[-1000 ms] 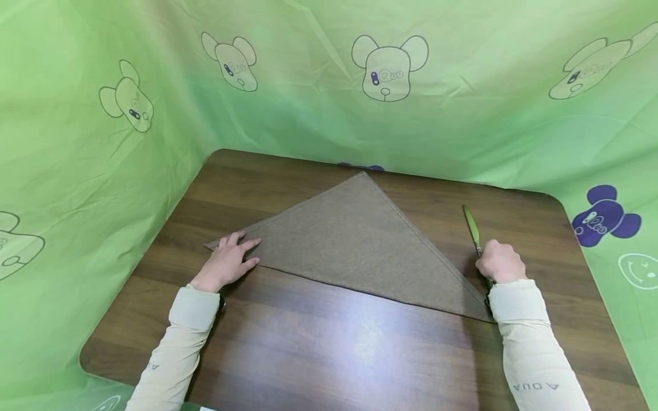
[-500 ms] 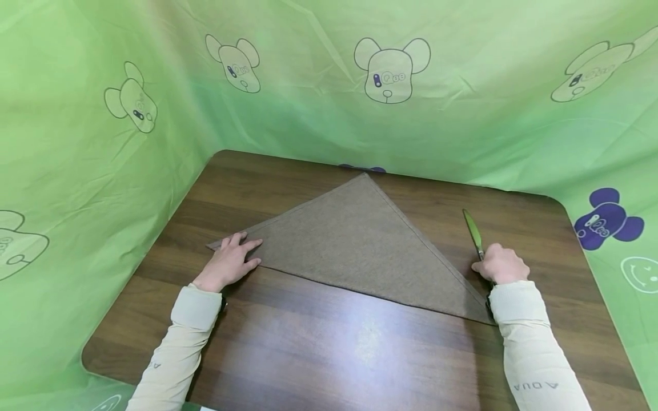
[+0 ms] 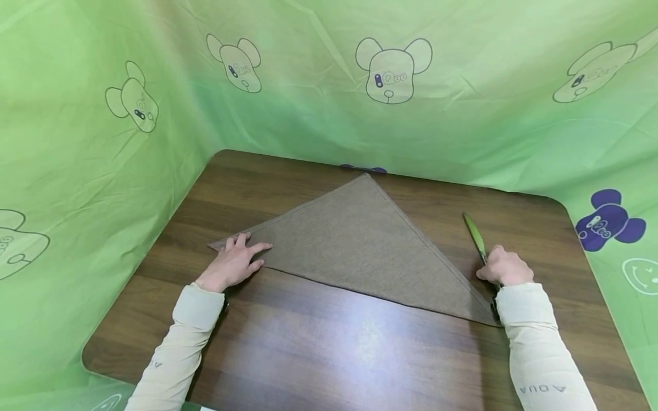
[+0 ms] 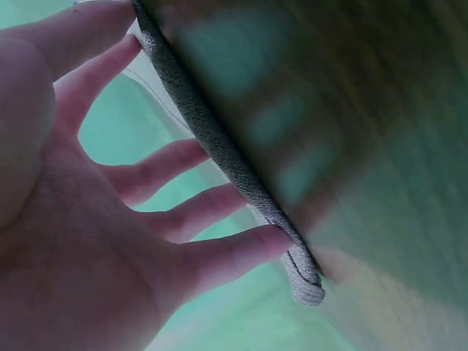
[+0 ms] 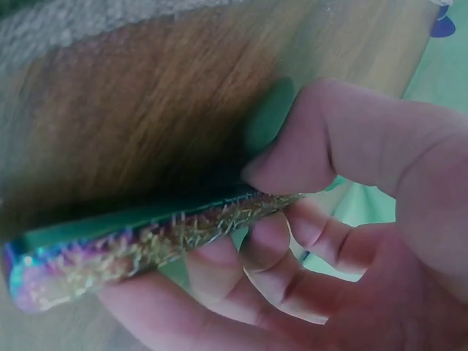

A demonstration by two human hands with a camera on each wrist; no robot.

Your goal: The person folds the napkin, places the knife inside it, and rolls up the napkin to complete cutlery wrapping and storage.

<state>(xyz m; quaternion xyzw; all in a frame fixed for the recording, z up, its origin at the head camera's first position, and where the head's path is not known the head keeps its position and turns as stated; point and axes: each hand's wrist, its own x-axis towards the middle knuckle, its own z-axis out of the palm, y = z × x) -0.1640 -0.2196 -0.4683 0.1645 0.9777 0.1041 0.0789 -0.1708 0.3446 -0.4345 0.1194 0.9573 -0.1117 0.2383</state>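
Note:
A brown-grey cloth (image 3: pixel 354 245), folded into a triangle, lies flat with one corner pointing to the far side of the table. My left hand (image 3: pixel 233 264) rests with spread fingers on its left corner. In the left wrist view, straight fingers (image 4: pixel 241 252) touch the folded cloth edge (image 4: pixel 212 139). To the right of the cloth, my right hand (image 3: pixel 506 267) holds a table knife (image 3: pixel 474 231), its blade pointing away from me and looking green. The right wrist view shows thumb and fingers pinching the knife's ornate, rainbow-coloured handle (image 5: pixel 139 256).
The wooden table (image 3: pixel 288 342) has rounded corners. Green drapes (image 3: pixel 308 114) with printed bear heads hang behind it and along both sides. My right cuff (image 3: pixel 523 302) is close to the cloth's right corner.
The knife and right hand have shifted slightly toward me and to the right. The left hand has slid a little rightward on the cloth, its fingers reaching further in.

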